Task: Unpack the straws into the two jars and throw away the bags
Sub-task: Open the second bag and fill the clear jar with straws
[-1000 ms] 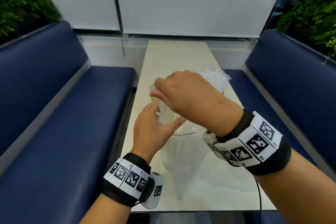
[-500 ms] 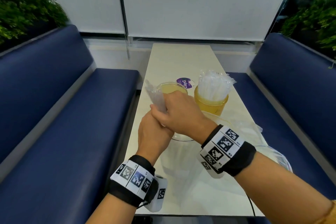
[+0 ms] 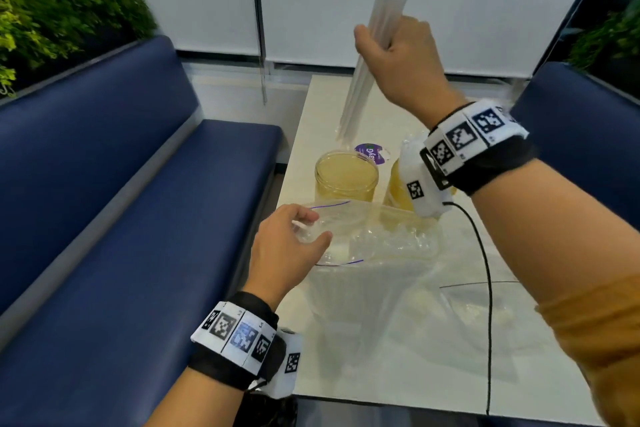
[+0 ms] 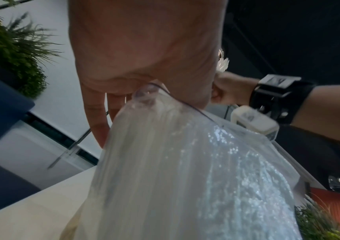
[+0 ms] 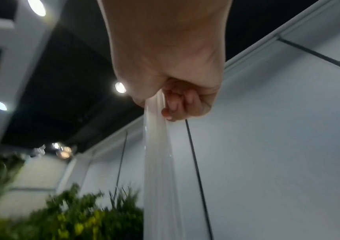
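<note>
Right hand (image 3: 394, 59) fisted round a bundle of straws (image 3: 367, 55), raised, lower tips above the empty jar (image 3: 346, 178). Left hand (image 3: 287, 250) pinched the open bag (image 3: 374, 253) mouth on the worktop (image 3: 346, 107). Advice: lower the bundle vertically and centre it before release. Second jar (image 3: 393, 191) touched the first; loose bag plastic lay just before both.

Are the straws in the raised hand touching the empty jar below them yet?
Apart. In the head view the bundle of straws, gripped by the right hand, ends above the near jar, with bare table visible between.
</note>
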